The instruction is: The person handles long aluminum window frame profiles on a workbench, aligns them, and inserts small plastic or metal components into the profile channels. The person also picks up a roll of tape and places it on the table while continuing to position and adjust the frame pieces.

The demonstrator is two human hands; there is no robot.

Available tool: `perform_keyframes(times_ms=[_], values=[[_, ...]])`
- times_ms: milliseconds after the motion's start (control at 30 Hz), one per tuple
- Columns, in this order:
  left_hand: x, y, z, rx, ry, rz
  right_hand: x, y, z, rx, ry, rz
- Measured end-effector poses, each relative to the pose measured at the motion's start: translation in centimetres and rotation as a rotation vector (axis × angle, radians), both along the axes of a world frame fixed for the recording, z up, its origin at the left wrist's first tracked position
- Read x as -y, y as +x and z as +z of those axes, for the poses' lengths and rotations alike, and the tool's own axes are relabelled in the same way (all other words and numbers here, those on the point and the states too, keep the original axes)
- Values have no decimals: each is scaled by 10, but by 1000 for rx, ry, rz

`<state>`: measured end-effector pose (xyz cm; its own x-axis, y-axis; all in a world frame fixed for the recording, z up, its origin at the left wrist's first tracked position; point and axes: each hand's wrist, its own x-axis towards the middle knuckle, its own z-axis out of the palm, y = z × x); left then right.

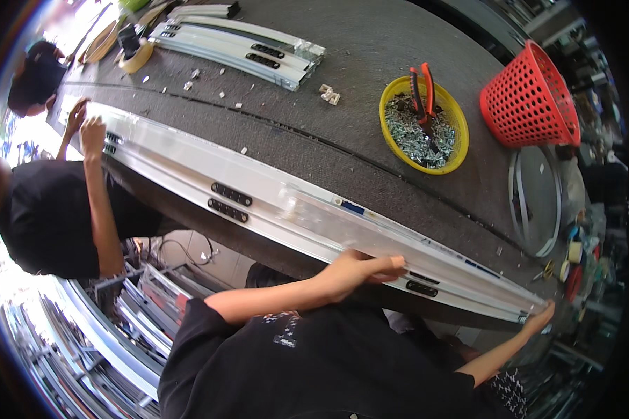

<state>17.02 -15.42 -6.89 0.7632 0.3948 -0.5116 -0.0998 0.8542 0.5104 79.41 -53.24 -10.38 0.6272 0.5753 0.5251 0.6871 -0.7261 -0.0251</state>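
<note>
A dark table spans the workshop — metal lengths stacked below at left, a red basket and a yellow bowl on top. The left forearm crosses inward, its hand, the left hand, at the near edge of a white profile; the right hand reaches its right end. I cannot tell how firmly either grips. The profile lies along the table's near edge, its long axis slanting upper left to lower right.
</note>
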Motion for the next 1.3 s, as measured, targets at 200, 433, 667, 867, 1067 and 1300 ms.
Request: perform_keyframes(times_ms=[200,433,667,867,1067,1300], values=[[39,65,-36,197,-309,-25,36,67,-15,41,11,-12],[33,65,-19,62,-67,-273,34,108,-43,28,-2,94],[3,30,-8,-637,2041,42,40,86,-59,61,-104,239],[-25,32,-36,-702,2060,-259,47,53,-63,10,-287,174],[-26,34,-40,-670,2149,-177,23,129,12,-260,-642,145],[-35,27,-44,-607,2089,-286,-6,90,14,-471,-536,41]])
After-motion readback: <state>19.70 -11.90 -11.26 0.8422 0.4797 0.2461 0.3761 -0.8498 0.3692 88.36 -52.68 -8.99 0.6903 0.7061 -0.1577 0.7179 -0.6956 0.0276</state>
